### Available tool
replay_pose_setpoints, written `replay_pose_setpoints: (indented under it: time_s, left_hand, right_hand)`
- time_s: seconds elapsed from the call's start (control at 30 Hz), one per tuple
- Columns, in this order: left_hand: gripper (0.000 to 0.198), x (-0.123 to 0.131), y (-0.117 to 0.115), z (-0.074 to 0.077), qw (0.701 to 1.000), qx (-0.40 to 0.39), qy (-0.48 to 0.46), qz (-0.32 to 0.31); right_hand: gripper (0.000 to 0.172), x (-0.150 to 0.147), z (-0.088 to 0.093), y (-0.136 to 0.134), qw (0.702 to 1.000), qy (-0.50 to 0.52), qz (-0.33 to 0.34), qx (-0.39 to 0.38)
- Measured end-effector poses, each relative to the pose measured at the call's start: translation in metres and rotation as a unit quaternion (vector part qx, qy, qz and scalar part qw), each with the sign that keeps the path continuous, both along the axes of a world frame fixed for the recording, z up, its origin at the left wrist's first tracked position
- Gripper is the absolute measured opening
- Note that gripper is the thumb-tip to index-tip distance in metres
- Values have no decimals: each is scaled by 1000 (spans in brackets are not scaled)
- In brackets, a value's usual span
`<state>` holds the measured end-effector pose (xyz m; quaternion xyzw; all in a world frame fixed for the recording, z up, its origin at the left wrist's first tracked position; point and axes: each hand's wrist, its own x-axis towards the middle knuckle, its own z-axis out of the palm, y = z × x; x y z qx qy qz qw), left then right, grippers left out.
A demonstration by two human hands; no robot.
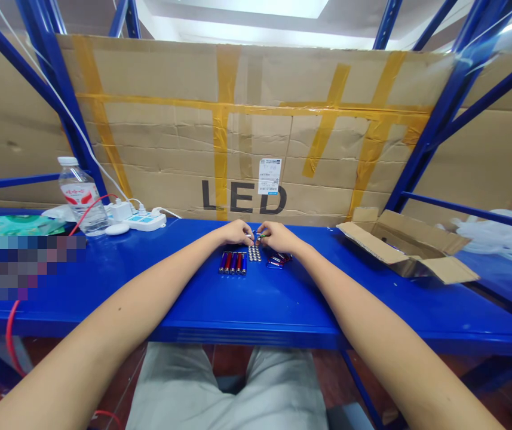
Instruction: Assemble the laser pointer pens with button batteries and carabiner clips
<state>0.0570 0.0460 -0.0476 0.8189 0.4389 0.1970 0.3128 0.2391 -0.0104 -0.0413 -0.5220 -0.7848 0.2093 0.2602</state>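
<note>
Slim red and blue tubes [233, 263] lie side by side in a short row at the center of the frame, just below the left hand [238, 232]. Largest of all is a cardboard panel [170, 143] across the upper half, strapped with orange tape and printed "LED". Beneath it spreads a blue tabletop [184, 304], with blue metal posts [430, 134] rising at both sides. Bare forearms [157, 292] reach in from the lower corners, and gray trousers [278, 388] show at bottom center. An open carton [372, 246] sits at right of center; at left are a clear bottle [80, 197] and, just beside it, a white power strip [148, 221]. Both hands come nearly together at center, the right hand [279, 237] opposite the left. Fingers on each curl inward around details too tiny to make out, so I cannot tell whether either grip is closed on anything. Smallest are rows of round silver pieces [254, 254] below the fingertips and, right of them, a little heap of shiny red and blue clips [278, 260].
</note>
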Motion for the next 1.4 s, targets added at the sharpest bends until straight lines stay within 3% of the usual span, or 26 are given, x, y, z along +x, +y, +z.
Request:
replay_pose_setpoints:
  time_s: [0.53, 0.8, 0.97, 1.07, 1.17, 1.4]
  left_hand:
    - [24, 4, -4, 0, 1000, 11, 8, 22]
    - [19, -5, -12, 13, 999, -20, -13, 22]
    - [18, -27, -14, 22, 998, -4, 65, 23]
    - [17, -44, -17, 21, 993, 56, 98, 45]
    - [16, -57, -21, 19, 989, 63, 118, 67]
    - [14, -58, -31, 30, 973, 43, 198, 108]
  right_hand:
    - [28, 2, -2, 4, 999, -22, -18, 26]
    - [33, 2, -2, 3, 1000, -17, -10, -3]
    - [33, 2, -3, 4, 1000, -17, -11, 1]
    - [35, 2, -4, 5, 1000, -11, -6, -3]
    - [34, 2, -4, 6, 1000, -17, -11, 2]
    - [36, 4, -4, 5, 998, -51, -20, 12]
